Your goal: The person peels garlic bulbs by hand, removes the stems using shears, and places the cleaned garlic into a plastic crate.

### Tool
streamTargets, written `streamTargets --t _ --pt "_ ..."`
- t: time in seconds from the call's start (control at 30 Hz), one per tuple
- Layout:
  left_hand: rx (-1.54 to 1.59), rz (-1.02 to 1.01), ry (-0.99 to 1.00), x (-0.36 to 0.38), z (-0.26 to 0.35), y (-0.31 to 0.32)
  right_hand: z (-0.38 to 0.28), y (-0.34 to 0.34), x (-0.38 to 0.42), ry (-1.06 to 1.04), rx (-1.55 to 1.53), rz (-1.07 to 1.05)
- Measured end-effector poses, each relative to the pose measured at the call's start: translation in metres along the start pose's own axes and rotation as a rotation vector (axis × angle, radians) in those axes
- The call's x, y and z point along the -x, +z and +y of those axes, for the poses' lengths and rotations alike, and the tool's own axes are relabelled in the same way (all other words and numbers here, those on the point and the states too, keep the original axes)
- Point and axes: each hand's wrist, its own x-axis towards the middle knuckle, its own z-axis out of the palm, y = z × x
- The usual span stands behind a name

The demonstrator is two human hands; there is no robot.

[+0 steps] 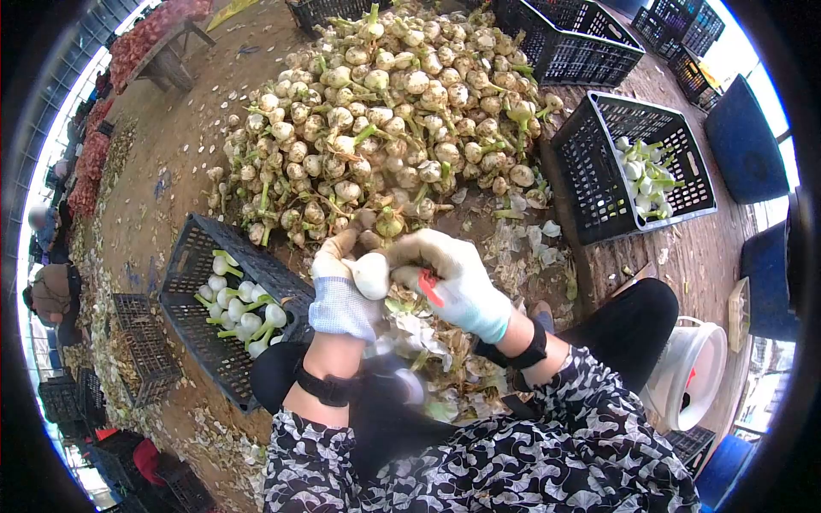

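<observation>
A white, peeled-looking garlic bulb (370, 275) is between my two gloved hands. My left hand (344, 286) has its fingers closed around the bulb's upper left side. My right hand (453, 282), also closed, holds a tool with a red handle (430, 288) and is at the bulb's right side; the tool's blade cannot be made out. Just beyond my hands rises a large pile of untrimmed garlic bulbs (376, 111) with dirty skins and stems. Loose papery skins (419, 342) lie below my hands.
To the left, a black crate (192, 282) holds clean white bulbs; another black crate (599, 214) with bulbs stands at right. A white bucket (697, 376) is at lower right, near blue containers (742, 141). Other people (53, 295) are at far left.
</observation>
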Motion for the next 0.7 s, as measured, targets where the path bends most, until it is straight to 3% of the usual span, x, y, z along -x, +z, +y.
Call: streamTargets --t 0.03,0.1,0.13,0.17,0.23,0.27,0.3,0.37,0.4,0.43,0.5,0.53,0.57,0.6,0.63,0.67,0.7 --pt "-0.006 0.006 0.050 -0.004 0.000 -0.003 -0.003 0.000 0.005 -0.054 -0.057 -0.072" --pt "-0.010 0.055 0.067 -0.009 0.007 -0.002 -0.014 -0.003 0.020 0.035 -0.190 -0.548" --pt "0.006 0.136 0.031 -0.004 0.010 0.002 -0.006 -0.008 0.021 0.228 -0.114 -0.721" --pt "0.021 0.211 -0.011 0.002 0.012 0.007 0.000 -0.020 0.013 0.314 0.181 -0.874" --pt "-0.031 0.207 -0.043 0.004 0.004 0.010 0.020 -0.019 0.012 0.324 0.252 -0.381" --pt "-0.078 0.139 0.016 0.004 -0.003 0.009 0.029 -0.011 0.014 0.236 0.040 -0.184" --pt "-0.128 0.070 0.075 0.006 -0.010 0.010 0.022 -0.005 0.014 0.277 -0.224 -0.185" --pt "-0.868 0.060 0.576 -0.034 -0.033 -0.031 0.019 0.011 0.013 0.290 -0.282 -0.216" --pt "-0.697 0.144 0.219 -0.013 -0.015 -0.009 0.031 0.018 0.016 0.356 -0.318 -0.209" --pt "-0.694 0.152 0.210 -0.007 -0.014 -0.008 0.029 0.014 0.020 0.366 -0.319 -0.215" --pt "-0.313 0.199 0.283 -0.005 -0.007 -0.010 0.032 0.000 0.016 0.444 -0.561 -0.291" --pt "-0.236 0.284 0.371 0.013 0.009 0.003 0.036 -0.008 0.017 0.598 -0.644 -0.170" --pt "-0.398 0.456 0.607 -0.039 0.004 -0.042 0.037 -0.007 0.017 0.588 -0.663 -0.149" --pt "-0.497 0.517 0.802 0.021 0.043 -0.001 0.078 -0.030 0.016 0.856 -0.538 -0.015" --pt "-0.456 0.361 1.037 0.018 0.057 -0.015 0.122 -0.038 0.025 0.861 -0.349 0.097" --pt "-0.461 0.536 1.118 0.012 0.065 -0.028 0.160 -0.044 0.030 0.980 -0.291 0.234" --pt "-0.316 0.522 1.096 -0.003 0.077 -0.047 0.170 -0.049 0.029 0.930 -0.128 0.190"
